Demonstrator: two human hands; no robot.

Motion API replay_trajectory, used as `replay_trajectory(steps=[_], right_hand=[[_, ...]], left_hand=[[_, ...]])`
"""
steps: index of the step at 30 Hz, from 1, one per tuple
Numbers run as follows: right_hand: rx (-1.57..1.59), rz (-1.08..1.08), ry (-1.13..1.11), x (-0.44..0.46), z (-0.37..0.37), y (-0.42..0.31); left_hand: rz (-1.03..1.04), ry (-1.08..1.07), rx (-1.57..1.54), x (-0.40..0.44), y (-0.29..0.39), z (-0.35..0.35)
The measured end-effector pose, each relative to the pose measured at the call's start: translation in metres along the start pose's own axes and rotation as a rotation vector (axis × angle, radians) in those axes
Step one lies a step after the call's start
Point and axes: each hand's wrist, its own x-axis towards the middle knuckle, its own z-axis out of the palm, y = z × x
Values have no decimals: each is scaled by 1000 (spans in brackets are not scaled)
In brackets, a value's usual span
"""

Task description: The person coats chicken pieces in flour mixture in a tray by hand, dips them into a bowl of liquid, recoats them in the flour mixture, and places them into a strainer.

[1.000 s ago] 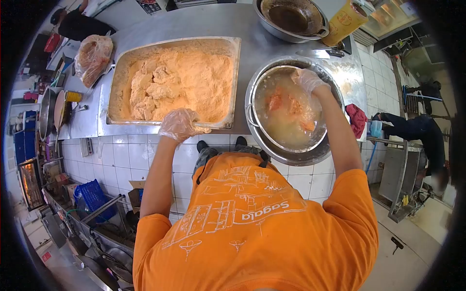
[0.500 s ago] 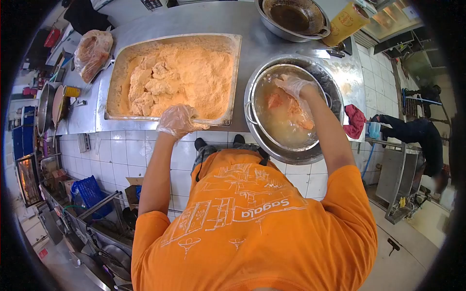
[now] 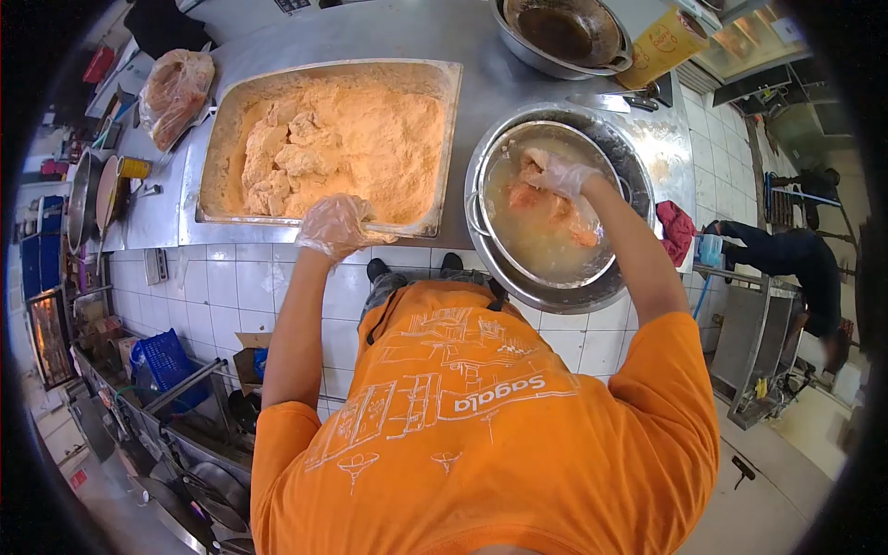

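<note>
My right hand (image 3: 564, 174), in a clear plastic glove, is in the cloudy liquid of a round two-handled pot (image 3: 475, 215). Its fingers are curled around a raw chicken piece (image 3: 529, 196), partly hidden by the glove; another chicken piece (image 3: 583, 237) shows below. The pot sits inside a wider metal basin (image 3: 564, 302). My left hand (image 3: 335, 226), gloved and dusted with flour, is closed over the near rim of a rectangular metal tray (image 3: 448, 139). Orange seasoned flour (image 3: 393, 125) fills the tray, with several coated pieces (image 3: 268, 157) at its left side.
On the steel table (image 3: 398, 32) are stacked bowls (image 3: 560, 35), a yellow container (image 3: 664, 48), a knife (image 3: 638, 102), a plastic bag of food (image 3: 176, 97) and a red cloth (image 3: 676, 231). Another person (image 3: 800, 268) is at the far right. A blue crate (image 3: 171, 368) stands at the lower left.
My right hand has drawn back slightly from the pot's far wall, and its fingers have curled around chicken. My left hand stays at the tray's near rim.
</note>
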Motion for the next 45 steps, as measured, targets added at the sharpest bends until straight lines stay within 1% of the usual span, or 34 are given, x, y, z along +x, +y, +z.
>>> replay_trajectory(steps=[3, 6, 9, 10, 12, 15, 18, 20, 23, 24, 29, 31, 33, 36, 38, 42, 44, 45], right_hand=[[53, -12, 97, 3, 34, 27], [26, 32, 87, -3, 34, 16], [121, -8, 209, 2, 52, 21], [207, -23, 186, 3, 52, 25], [382, -51, 131, -7, 44, 11], [305, 17, 101, -2, 50, 22], [168, -100, 225, -2, 58, 29], [138, -48, 136, -6, 54, 25], [109, -8, -10, -21, 37, 7], [99, -4, -56, -23, 28, 2], [197, 167, -144, -38, -1, -22], [193, 98, -134, -35, 2, -16], [139, -111, -82, -22, 17, 3], [359, -4, -47, -32, 32, 5], [284, 18, -25, -50, 27, -10], [169, 135, 51, -71, 39, -27], [174, 146, 181, -79, 58, -22], [177, 153, 244, -84, 73, -15]], left_hand=[[-1, -35, 23, 0, 1, -1], [10, -16, -15, 0, -3, 4], [24, -12, -11, 2, -4, 5], [20, -7, -11, 3, -3, 4], [24, 4, -15, 2, -2, 4], [34, 21, -28, 0, -2, 3], [22, -9, -24, 1, -1, 0], [18, -45, 3, 3, 1, -1], [17, 24, 28, -1, 1, 1], [21, 16, 27, 0, -1, 1], [51, -9, 2, 2, -3, 2], [41, -10, -5, 1, 0, -1], [36, -17, -9, 1, 2, -4], [37, -7, 0, 0, 0, -2], [30, 36, 20, -1, -1, 4], [52, 3, 4, 1, -2, 1], [46, 8, 13, 1, -6, 6], [38, -23, 8, -1, -3, 1]])
